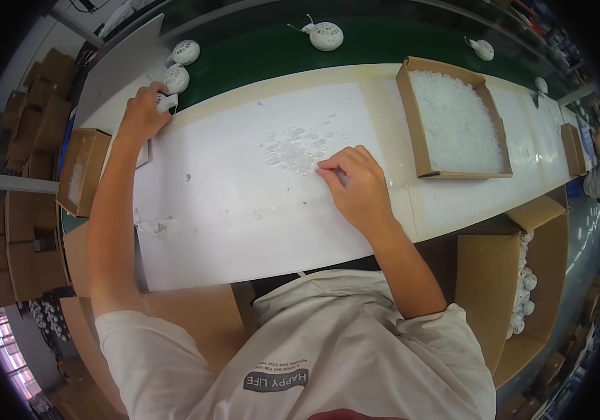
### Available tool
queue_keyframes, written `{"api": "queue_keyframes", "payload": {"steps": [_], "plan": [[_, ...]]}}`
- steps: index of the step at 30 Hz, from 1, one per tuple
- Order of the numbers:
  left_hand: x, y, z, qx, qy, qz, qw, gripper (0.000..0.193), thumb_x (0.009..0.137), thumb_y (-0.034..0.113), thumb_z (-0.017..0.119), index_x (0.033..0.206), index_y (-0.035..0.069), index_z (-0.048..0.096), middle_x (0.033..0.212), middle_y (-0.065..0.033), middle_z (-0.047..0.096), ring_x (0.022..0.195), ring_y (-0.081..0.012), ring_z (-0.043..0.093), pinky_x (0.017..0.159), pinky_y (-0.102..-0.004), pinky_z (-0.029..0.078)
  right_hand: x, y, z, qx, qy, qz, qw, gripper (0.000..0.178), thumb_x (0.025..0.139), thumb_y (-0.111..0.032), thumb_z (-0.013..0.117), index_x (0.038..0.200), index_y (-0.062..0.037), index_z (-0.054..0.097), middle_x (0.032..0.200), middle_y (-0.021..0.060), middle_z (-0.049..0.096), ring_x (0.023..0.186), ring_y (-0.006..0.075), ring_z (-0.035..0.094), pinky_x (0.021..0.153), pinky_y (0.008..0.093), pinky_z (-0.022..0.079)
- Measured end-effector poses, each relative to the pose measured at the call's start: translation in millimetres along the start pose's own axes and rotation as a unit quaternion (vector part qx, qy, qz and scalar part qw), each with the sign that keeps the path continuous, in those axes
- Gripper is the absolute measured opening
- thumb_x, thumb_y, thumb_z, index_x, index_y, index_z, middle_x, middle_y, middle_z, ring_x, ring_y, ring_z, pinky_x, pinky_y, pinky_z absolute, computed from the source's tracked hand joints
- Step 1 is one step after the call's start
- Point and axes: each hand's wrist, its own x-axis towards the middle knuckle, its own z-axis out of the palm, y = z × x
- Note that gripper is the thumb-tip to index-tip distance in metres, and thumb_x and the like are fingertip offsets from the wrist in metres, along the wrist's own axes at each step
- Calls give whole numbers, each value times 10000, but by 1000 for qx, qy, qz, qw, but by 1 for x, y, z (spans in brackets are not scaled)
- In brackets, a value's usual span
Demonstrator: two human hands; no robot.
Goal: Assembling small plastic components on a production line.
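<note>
At the far left of the white worktop (pixel 230 245), my left hand (pixel 144 115) has its fingers curled round a white round slotted housing (pixel 166 103), which the hand partly covers. Two similar housings, a nearer one (pixel 177 78) and a farther one (pixel 186 52), lie just beyond it at the edge of the green belt (pixel 258 49). My right hand (pixel 357 183) is closed in a pinch, thumb against forefinger, at the right edge of a loose pile of small transparent pieces (pixel 293 148). Whatever sits between those fingertips is too small to make out.
A shallow cardboard tray (pixel 412 126) full of small transparent pieces stands right of the pile. More housings (pixel 326 36) with wires lie on the belt. A small carton (pixel 93 164) is at the left; an open carton (pixel 485 294) holding white round parts stands at the lower right.
</note>
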Motion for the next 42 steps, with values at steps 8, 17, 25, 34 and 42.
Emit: {"api": "queue_keyframes", "payload": {"steps": [8,17,25,34,42], "plan": [[-128,70,-34,-785,-107,-115,599,380,908,195,488,1285,153,517,1174,-130,583,939,-352,672,678,-420,595,5,-24,-11,186,-17,99,977,136,790,67,734,904,-6,718,824,63,705,711,109,572,622,227,413],[-233,148,-17,-821,-82,-111,554,163,979,196,605,1018,56,533,1178,-145,480,1066,-364,637,767,-456,580,-26,-73,18,544,-200,205,789,193,808,110,727,977,19,705,933,96,678,773,94,574,633,214,421],[-241,132,1,-733,-21,-21,680,93,924,76,673,944,29,595,1187,-126,495,1170,-330,582,921,-419,511,-32,-86,37,604,-192,290,717,155,859,87,702,1004,40,681,963,107,671,844,128,629,725,242,512],[-240,132,3,-706,8,-27,708,90,903,26,683,971,34,626,1188,-125,509,1163,-313,574,900,-381,496,-34,-90,45,633,-208,302,682,167,873,85,686,1032,41,668,969,119,682,940,179,685,857,293,575],[-243,131,1,-640,-40,18,767,191,907,100,697,1068,34,618,1236,-144,482,1112,-263,567,931,-364,470,-20,-82,29,487,-188,181,834,170,818,66,745,977,17,713,949,108,694,932,165,648,820,293,532]]}}
